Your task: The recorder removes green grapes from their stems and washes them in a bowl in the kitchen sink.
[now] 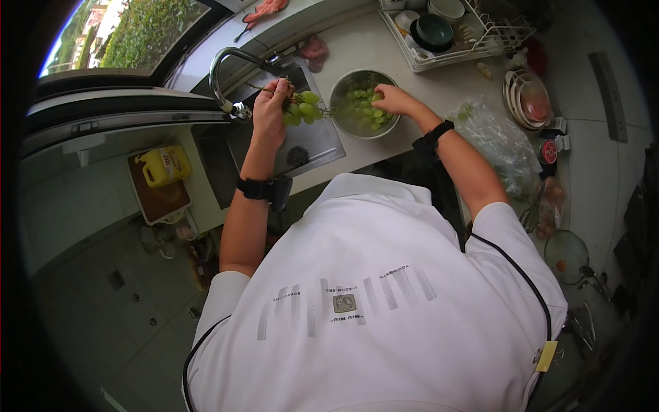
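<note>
My left hand (271,108) grips the stem of a bunch of green grapes (304,109) over the right part of the steel sink (322,149). Just to the right of the sink stands a round metal bowl (337,123) on the counter, with loose green grapes (368,103) in it. At the bowl's right side my right hand (390,100) reaches over the rim, its fingers bent down by the grapes; whether a grape is between them cannot be told. A dark scouring pad (297,156) lies in the sink.
A curved chrome faucet (219,67) rises by my left hand. Behind the bowl, a white dish rack (437,63) holds bowls. A clear plastic bag (497,149) lies right of my right forearm, near stacked plates (515,103). A pink cloth (314,51) lies behind the sink.
</note>
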Demonstrator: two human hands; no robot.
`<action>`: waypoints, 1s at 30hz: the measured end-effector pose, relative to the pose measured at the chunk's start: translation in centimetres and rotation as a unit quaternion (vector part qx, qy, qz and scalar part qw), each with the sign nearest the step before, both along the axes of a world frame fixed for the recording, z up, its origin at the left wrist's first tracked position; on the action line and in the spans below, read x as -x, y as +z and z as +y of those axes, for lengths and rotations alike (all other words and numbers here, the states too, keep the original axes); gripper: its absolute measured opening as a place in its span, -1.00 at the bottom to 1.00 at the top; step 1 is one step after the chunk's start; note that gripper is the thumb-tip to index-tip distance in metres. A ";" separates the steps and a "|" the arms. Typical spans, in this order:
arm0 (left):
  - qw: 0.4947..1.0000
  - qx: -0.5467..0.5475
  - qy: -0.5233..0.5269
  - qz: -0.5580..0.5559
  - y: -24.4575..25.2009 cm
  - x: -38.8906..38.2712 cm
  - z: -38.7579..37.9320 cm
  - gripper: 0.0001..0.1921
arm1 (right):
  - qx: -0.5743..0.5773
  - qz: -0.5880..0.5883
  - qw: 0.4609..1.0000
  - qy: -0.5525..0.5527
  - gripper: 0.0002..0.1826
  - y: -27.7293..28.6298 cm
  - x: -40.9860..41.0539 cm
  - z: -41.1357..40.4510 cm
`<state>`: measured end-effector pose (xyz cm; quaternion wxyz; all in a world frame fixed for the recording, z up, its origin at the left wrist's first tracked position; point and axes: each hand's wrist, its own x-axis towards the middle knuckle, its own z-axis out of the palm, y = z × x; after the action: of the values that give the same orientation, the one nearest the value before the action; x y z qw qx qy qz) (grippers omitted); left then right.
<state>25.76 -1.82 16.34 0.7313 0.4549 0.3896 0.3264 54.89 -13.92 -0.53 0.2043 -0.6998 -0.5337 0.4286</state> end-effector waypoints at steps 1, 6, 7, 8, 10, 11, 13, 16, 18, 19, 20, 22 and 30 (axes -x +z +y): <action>1.000 0.001 0.001 0.000 -0.3 0.0 0.0 -0.78 | 0.001 0.000 1.000 0.001 -0.50 0.4 0.2 0.1; 0.999 0.040 0.019 0.006 -1.0 -1.1 -1.5 -0.78 | -0.277 0.132 0.951 -0.024 -0.54 13.7 4.5 0.3; 0.998 0.052 0.025 0.006 -0.8 -1.6 -1.8 -0.78 | -0.326 0.141 0.935 0.006 -0.55 16.3 5.8 -0.2; 0.998 0.052 0.023 0.007 -0.8 -1.9 -2.0 -0.78 | -0.326 0.141 0.935 0.004 -0.55 16.7 6.9 -0.3; 0.997 0.064 0.032 0.006 -0.7 -2.5 -2.1 -0.80 | -0.491 -0.032 0.868 0.067 -0.57 17.3 8.1 -0.1; 0.997 0.069 0.037 0.006 -0.6 -2.7 -2.1 -0.80 | -0.490 -0.033 0.868 0.067 -0.57 17.1 8.2 -0.2; 0.998 0.061 0.034 0.006 -0.4 -2.9 -2.1 -0.80 | -0.407 0.017 0.912 0.036 -0.57 16.7 8.4 -0.3; 0.998 0.056 0.032 0.007 -0.4 -2.9 -2.2 -0.80 | -0.389 -0.003 0.921 0.000 -0.63 16.4 8.5 -0.3; 0.998 0.059 0.031 0.008 -0.7 -2.6 -2.2 -0.79 | -0.379 -0.015 0.925 0.005 -0.63 16.5 8.6 -0.4; 0.998 0.052 0.023 0.014 -1.1 -2.4 -2.1 -0.81 | -0.369 -0.028 0.929 0.009 -0.64 16.7 8.5 -0.4; 0.999 0.046 0.015 0.019 -1.4 -2.2 -2.1 -0.81 | -0.369 -0.028 0.929 0.009 -0.64 16.9 8.4 -0.3; 0.999 0.044 0.011 0.028 -1.1 -2.3 -2.3 -0.81 | -0.203 0.147 0.968 0.002 -0.68 17.0 7.7 0.1; 0.998 0.022 0.020 0.053 -1.1 -2.1 -2.3 -0.79 | -0.096 0.507 0.851 -0.094 -0.76 13.2 6.1 0.3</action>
<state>27.89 -4.08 15.24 0.7124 0.4477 0.4443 0.3078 48.80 -13.60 12.63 0.5523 -0.4092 -0.3257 0.6492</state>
